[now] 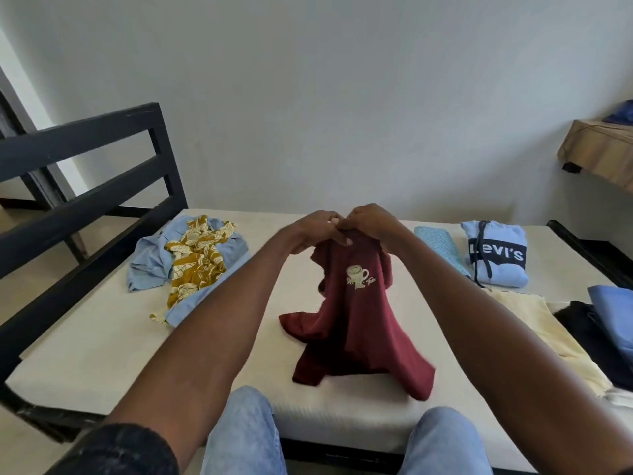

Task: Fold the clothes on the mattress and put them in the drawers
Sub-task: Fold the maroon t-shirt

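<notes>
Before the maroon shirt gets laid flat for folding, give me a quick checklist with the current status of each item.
1. Both hands on the shirt: ok. Left hand and right hand grip the maroon shirt at its top.
2. Shirt lifted free: not ok, its lower part lies bunched on the mattress.
3. Bare mattress in front: ok.
4. Unfolded pile apart from shirt: ok.
5. Folded hoodie apart from shirt: ok.
6. Drawers ready: cannot tell, not in view.

free: mattress [102, 354] front-left | blocked: headboard [85, 173] left, hoodie [496, 255] right
</notes>
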